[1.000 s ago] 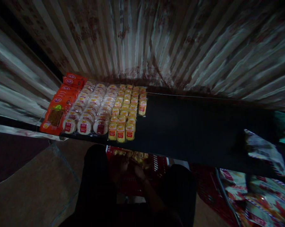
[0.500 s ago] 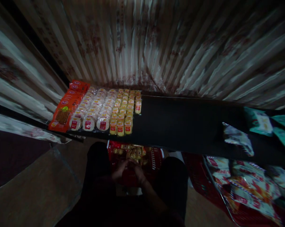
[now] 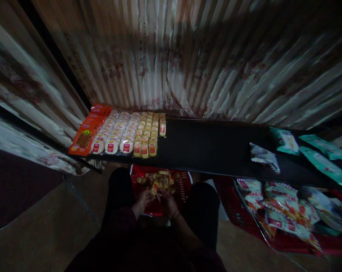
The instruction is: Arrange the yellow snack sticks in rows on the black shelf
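Small yellow packet [image 3: 154, 188] at the fingertips of my left hand [image 3: 142, 199], above the near part of a red basket [image 3: 186, 187] set between my legs [image 3: 121, 189]. My left hand is curled, its thumb and fingers apparently closed on the packet's near left side; my right hand [image 3: 168, 203] lies just beside it, fingers bent inward, and whether these also pinch the wrapper I cannot tell in the dim light. Beyond my fingers, similar loose packets [image 3: 164, 178] lie in a jumble in the basket. I judge the packet to be light, with a soft, crushable filling inside a thin, slippery film; the sound hold is a gentle pinch across its two long sides at mid-length, or on the flat film at an end, without squeezing the middle. Its long axis runs away from me with a slant, the far end leaning to my right and the near end toward my left palm; which end is the printed top I cannot make out. For comparison, the rows of yellow packets [image 3: 145, 148] on the black shelf [image 3: 205, 147] ahead show their front members with long axes nearly square to the shelf's front edge, labels facing me.
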Motion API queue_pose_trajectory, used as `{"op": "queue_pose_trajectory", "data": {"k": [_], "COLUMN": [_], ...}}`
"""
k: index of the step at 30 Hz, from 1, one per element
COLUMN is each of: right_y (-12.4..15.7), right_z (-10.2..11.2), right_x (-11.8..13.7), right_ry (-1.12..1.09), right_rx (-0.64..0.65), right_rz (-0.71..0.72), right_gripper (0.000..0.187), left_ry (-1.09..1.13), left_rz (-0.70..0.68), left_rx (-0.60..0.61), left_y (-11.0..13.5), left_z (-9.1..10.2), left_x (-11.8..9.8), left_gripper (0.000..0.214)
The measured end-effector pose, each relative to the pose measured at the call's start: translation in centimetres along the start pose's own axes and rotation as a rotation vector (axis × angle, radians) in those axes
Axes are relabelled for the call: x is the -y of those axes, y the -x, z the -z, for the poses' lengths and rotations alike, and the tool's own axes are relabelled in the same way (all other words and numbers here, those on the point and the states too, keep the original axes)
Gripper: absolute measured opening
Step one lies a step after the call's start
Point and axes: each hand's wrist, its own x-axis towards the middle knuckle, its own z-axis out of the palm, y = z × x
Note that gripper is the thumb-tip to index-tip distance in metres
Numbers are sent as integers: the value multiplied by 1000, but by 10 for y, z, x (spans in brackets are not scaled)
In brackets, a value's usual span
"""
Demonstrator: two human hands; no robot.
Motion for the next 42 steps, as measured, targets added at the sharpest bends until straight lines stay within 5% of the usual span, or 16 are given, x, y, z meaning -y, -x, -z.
{"op": "queue_pose_trajectory", "data": {"k": [13, 26, 42], "right_y": [10, 17, 14], "right_z": [3, 2, 5], "right_x": [2, 8, 4], "right_ry": [-142, -21, -54], "right_rx": [-23, -63, -125], "right_rz": [-78, -124, -127], "right_gripper": [45, 58, 35], "left_ry": [-65, -50, -2], "left_rz": [-22, 73, 180], "left_rx": [125, 115, 30], "left_y": [7, 10, 11], "left_z": [9, 11, 10], "left_x": [5, 5, 3], "left_gripper": [58, 41, 22]}}
